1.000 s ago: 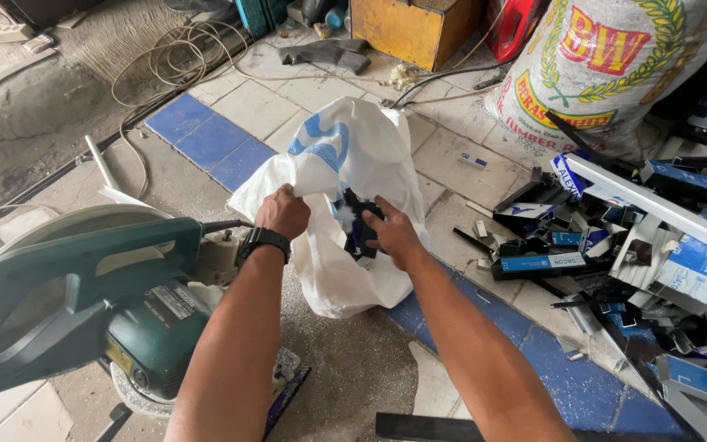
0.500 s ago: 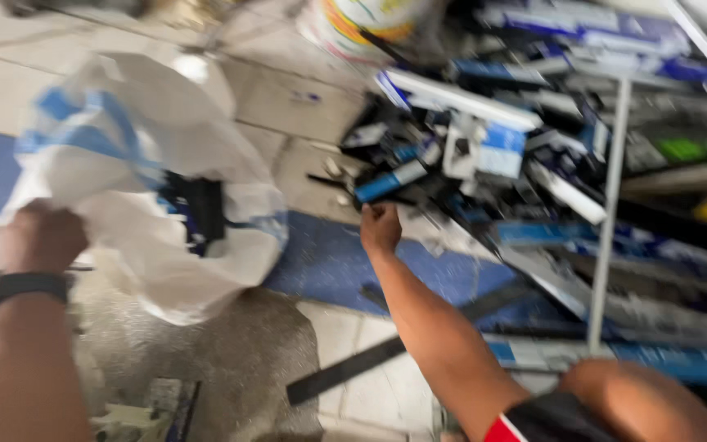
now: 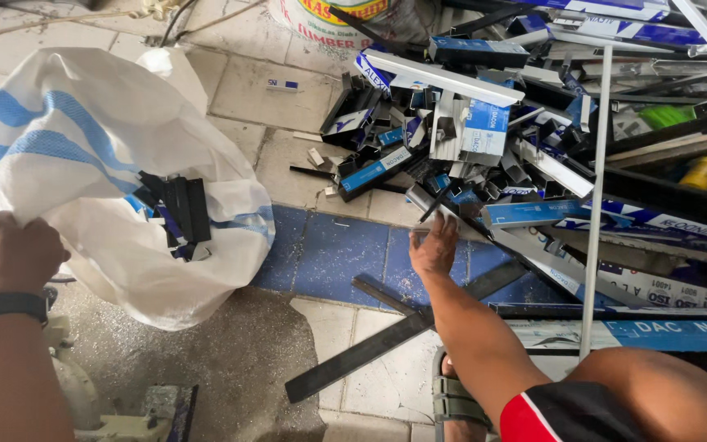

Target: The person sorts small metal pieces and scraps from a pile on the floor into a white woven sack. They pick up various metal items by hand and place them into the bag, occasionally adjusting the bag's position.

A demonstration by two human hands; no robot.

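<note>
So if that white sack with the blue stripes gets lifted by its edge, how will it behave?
The white sack looks floppy: its woven cloth is creased and slumped where the left hand grips its edge. The dark offcuts at its mouth would probably slide or spill. It likely sags unevenly.

Woven plastic sack (image 3: 100, 155), metal offcuts (image 3: 484, 155)

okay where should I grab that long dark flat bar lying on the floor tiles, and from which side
Take the long dark flat bar near its middle, coming straight down from above with fingers across its narrow width. It lies flat and slanted on the floor tiles, its upper end tucked toward the pile of metal offcuts and crossed by a shorter dark strip, so the lower half looks freest. The right hand is nearest.
</note>
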